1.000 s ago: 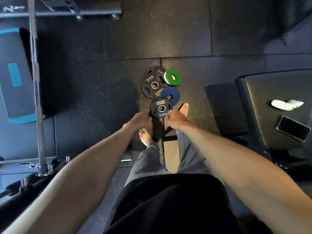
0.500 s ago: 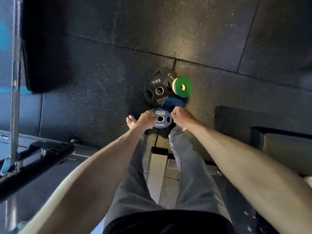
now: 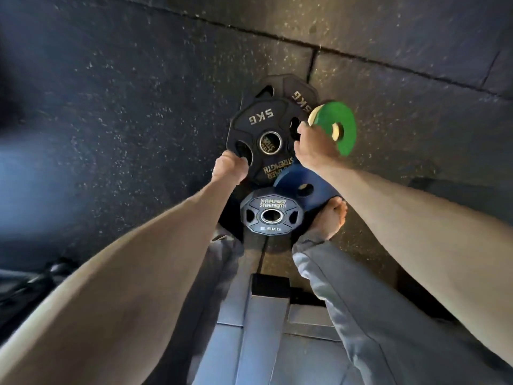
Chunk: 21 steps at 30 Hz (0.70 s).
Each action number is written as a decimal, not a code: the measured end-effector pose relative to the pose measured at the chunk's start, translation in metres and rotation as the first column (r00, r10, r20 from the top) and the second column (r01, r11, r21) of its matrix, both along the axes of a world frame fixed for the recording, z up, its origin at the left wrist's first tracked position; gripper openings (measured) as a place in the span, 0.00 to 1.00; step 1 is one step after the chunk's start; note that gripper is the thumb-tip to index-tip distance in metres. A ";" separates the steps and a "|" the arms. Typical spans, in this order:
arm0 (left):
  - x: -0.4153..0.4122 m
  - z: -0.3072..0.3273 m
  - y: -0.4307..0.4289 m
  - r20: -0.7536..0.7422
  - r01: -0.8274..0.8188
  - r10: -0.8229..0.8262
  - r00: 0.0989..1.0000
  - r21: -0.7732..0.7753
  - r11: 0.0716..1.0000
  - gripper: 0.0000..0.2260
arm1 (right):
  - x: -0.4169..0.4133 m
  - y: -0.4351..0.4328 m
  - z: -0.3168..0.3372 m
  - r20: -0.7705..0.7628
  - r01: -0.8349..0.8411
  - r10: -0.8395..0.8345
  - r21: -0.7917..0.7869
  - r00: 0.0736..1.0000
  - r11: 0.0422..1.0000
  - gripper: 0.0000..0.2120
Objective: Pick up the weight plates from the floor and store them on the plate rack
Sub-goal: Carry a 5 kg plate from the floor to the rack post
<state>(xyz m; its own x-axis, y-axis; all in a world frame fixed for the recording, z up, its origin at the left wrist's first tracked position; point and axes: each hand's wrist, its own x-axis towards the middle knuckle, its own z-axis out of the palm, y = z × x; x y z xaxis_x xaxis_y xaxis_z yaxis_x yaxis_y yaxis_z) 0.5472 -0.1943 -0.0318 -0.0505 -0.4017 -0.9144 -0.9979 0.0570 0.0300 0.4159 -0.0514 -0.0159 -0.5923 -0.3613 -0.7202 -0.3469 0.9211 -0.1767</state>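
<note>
Several weight plates lie in a cluster on the black rubber floor. My left hand grips the lower-left grip hole of the top black 5 kg plate. My right hand curls into that plate's right side. A second black 5 kg plate lies under it. A green plate stands tilted right beside my right hand, its pale edge showing. Nearer me lie a blue plate and a grey 2.5 kg plate. No plate rack is in view.
My bare right foot stands beside the blue plate, touching its edge. A grey steel beam runs along the floor between my legs. Blurred dark equipment sits at the lower left. Floor mat seams cross the top of the view.
Both hands have left the 2.5 kg plate and moved forward onto the top 5 kg plate. The green plate now stands tilted. The view has closed in on the plates.
</note>
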 end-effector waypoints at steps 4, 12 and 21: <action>-0.004 -0.041 0.006 0.048 -0.078 0.083 0.995 -0.088 0.993 0.24 | -0.016 -0.001 -0.055 -0.181 -0.110 0.105 -0.015 0.978 0.994 0.24; 0.006 -0.135 0.001 -0.002 -0.465 0.465 0.885 -0.009 0.885 0.27 | -0.043 -0.027 -0.097 -0.256 -0.262 0.309 0.203 0.916 0.944 0.31; 0.005 -0.054 0.015 -0.179 -0.288 0.260 0.949 -0.154 0.945 0.18 | -0.036 -0.011 -0.081 -0.330 -0.166 0.178 0.064 0.927 0.984 0.29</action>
